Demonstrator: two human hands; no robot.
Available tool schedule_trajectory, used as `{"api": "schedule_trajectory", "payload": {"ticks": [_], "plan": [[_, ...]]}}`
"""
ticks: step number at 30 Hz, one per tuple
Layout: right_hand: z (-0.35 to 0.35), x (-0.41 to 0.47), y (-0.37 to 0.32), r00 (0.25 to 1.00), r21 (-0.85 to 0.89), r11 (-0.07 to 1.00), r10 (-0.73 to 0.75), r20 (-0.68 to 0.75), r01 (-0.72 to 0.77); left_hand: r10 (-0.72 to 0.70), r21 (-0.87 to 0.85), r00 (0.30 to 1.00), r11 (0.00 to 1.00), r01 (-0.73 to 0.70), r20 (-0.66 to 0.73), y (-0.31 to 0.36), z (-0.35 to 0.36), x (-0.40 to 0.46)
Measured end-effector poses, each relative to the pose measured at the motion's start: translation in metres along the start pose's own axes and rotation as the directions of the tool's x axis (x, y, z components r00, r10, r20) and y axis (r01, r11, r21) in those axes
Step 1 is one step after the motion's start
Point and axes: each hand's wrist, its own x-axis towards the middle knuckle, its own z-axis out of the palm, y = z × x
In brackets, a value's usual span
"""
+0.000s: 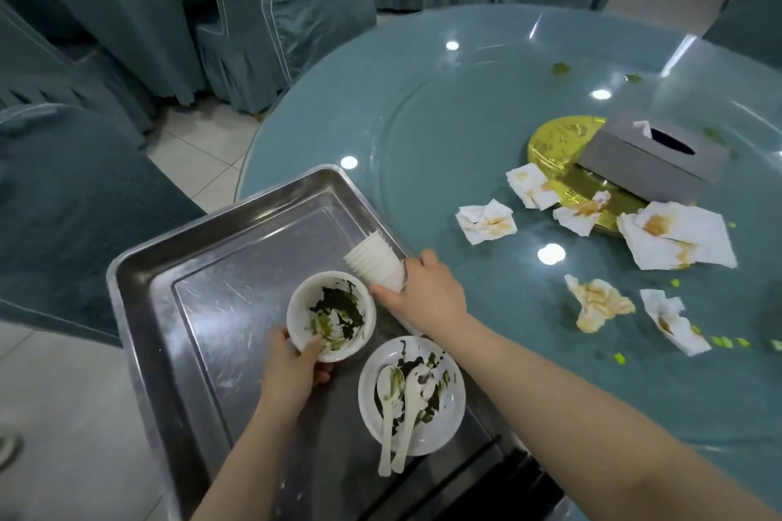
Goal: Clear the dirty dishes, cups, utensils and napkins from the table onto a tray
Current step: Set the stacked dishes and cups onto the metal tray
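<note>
A soiled white bowl [331, 315] is gripped at its near rim by the left hand [294, 368], thumb hooked inside, over the steel tray [169, 309], while a tilted stack of white cups [374, 260] is clasped by the right hand [427, 292] at the tray's far right edge. Nearer on the tray, right of the bowl, a dirty plate [411, 393] carrying two white spoons [400, 419] is seen. Beyond the tray, stained napkins [677, 237] are scattered on the round table [381, 106] beside a grey tissue box [653, 154] and a gold disc [554, 144].

Steel tray [177, 309] is showing scratched, dull-shiny metal. Far right, tabletop [423, 97] is gleaming like glossy glass; napkins [677, 241] are looking crumpled, stained paper.
</note>
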Motion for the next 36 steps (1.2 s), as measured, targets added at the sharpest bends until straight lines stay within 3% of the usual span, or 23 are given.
{"api": "schedule_trajectory", "payload": {"ticks": [7,11,14,20,27,36], "plan": [[-0.008,-0.004,0.007,0.998,0.112,0.992,-0.056,0.021,0.054,-0.044,-0.042,0.997,0.998,0.047,0.058,0.003,-0.011,-0.016],[-0.016,-0.018,0.019,0.991,0.164,0.981,-0.113,0.079,0.098,-0.059,-0.050,0.998,0.997,0.059,-0.002,0.012,-0.021,-0.029],[-0.021,-0.036,0.030,0.994,0.232,0.968,-0.105,0.041,0.093,-0.015,-0.052,0.999,0.999,0.012,-0.049,0.022,-0.027,-0.040],[-0.031,-0.083,0.085,0.997,0.307,0.949,0.076,-0.027,-0.064,0.090,-0.047,0.996,0.995,-0.089,0.007,0.040,-0.015,-0.068],[-0.051,-0.143,0.191,0.953,0.231,0.932,0.298,-0.051,-0.279,0.206,0.024,0.969,0.977,-0.211,0.139,0.051,0.028,-0.102],[-0.083,-0.178,0.283,0.914,0.296,0.895,0.383,-0.134,-0.332,0.247,0.046,0.933,0.962,-0.267,0.261,0.061,0.112,-0.142]]}}
